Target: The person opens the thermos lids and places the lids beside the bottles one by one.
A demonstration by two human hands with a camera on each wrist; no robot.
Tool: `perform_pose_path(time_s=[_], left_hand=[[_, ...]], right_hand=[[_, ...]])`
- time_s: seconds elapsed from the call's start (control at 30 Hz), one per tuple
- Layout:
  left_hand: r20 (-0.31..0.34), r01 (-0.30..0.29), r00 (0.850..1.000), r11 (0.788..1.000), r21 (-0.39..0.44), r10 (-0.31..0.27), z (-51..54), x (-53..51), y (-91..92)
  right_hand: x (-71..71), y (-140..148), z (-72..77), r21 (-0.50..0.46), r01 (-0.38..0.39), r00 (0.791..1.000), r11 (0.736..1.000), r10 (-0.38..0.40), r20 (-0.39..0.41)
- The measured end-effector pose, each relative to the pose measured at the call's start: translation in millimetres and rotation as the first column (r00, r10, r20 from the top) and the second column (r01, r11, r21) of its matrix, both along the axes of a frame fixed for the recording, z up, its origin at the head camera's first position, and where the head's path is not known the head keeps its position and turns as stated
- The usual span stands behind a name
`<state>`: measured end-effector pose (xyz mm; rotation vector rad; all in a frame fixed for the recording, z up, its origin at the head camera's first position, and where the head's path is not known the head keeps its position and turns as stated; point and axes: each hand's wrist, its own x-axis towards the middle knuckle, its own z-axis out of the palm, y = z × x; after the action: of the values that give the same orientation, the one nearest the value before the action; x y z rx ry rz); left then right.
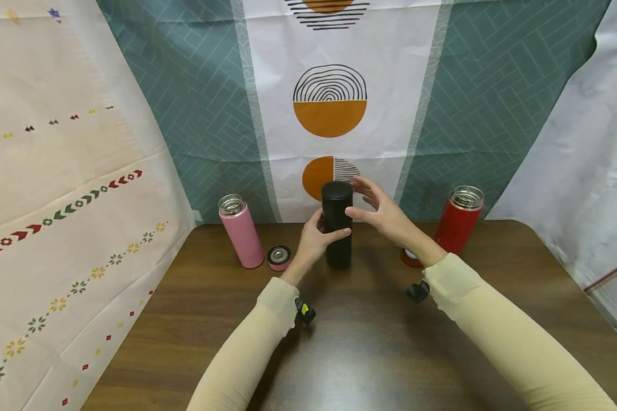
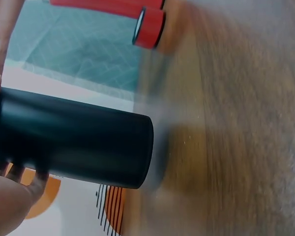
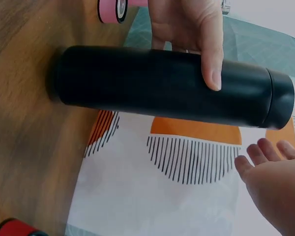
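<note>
A black vacuum flask (image 1: 339,251) stands upright in the middle, its base at or close to the table. My left hand (image 1: 310,246) grips its side, thumb across the front, as the right wrist view also shows. The flask's black lid (image 3: 281,99) is on, with a thin seam below it. Just right of the lid, my right hand (image 1: 385,217) is held with spread, slightly bent fingers. A gap shows between those fingers and the lid in the right wrist view.
To the left stands an open pink flask (image 1: 243,237), with its pink lid (image 1: 279,258) beside it. At right is an open red flask (image 1: 457,225); its red lid (image 2: 150,28) lies near it. A patterned cloth (image 1: 329,148) hangs behind the brown table (image 1: 339,354).
</note>
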<state>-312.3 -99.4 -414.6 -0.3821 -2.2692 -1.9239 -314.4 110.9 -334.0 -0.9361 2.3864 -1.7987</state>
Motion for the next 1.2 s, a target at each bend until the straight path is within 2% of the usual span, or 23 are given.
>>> perform_pose_path(time_s=[0.13, 0.33, 0.5, 0.67, 0.8, 1.0, 1.2], left_hand=[[0.005, 0.035, 0.999, 0.999, -0.002, -0.035, 2.5, 8.3, 3.9], [0.020, 0.126, 0.992, 0.992, 0.022, -0.126, 4.9, 25.2, 9.9], [0.000, 0.183, 0.983, 0.982, 0.042, -0.183, 7.5, 41.0, 14.5], [0.003, 0.216, 0.976, 0.976, 0.022, -0.216, 9.5, 55.5, 18.6], [-0.002, 0.231, 0.973, 0.973, 0.006, -0.231, 8.8, 62.7, 20.5], [-0.001, 0.269, 0.963, 0.963, -0.027, -0.269, 7.8, 72.4, 20.4], [0.004, 0.299, 0.954, 0.953, -0.046, -0.299, 5.0, 78.0, 18.7]], right_hand=[[5.2, 6.7, 2.9, 0.004, -0.004, 1.000, 1.000, 0.004, -0.029], [15.6, 12.9, 3.1, 0.005, -0.050, 0.999, 0.999, 0.050, -0.020], [30.1, 16.5, 5.6, 0.019, -0.066, 0.997, 0.998, 0.066, 0.026], [45.6, 20.8, 6.7, -0.008, -0.080, 0.994, 0.997, 0.081, 0.074], [54.1, 23.5, 4.9, -0.018, -0.076, 0.993, 0.997, 0.077, 0.085], [63.5, 28.2, -1.1, 0.015, -0.046, 0.997, 0.999, 0.045, 0.066], [69.2, 29.4, -6.0, 0.030, -0.037, 0.998, 0.999, 0.036, 0.058]])
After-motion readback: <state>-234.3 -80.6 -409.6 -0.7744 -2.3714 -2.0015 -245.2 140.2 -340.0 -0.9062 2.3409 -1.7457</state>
